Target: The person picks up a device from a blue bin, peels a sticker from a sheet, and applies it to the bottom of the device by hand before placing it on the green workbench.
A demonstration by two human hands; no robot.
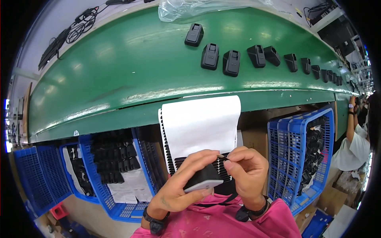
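My left hand (pixel 174 192) is wrapped round a black device (pixel 205 174) with a pale grey face along its lower side, held tilted above my lap. My right hand (pixel 251 170) is closed in a pinch on a small dark strip (pixel 223 157), right beside the left fingertips. The strip's exact kind is too small to tell. Under and behind both hands lies a long white sheet (pixel 200 123), hanging over the table's front edge. Rows of black tabs (pixel 170 158) show along its left side and near my fingers. A watch or band sits on each wrist.
Black devices (pixel 209 56) stand in a curving row on the green table (pixel 119 67). Blue crates (pixel 89 158) with black parts stand at the left, another blue crate (pixel 283 154) at the right. Clear plastic (pixel 190 10) lies at the far edge. A person (pixel 353 146) works at far right.
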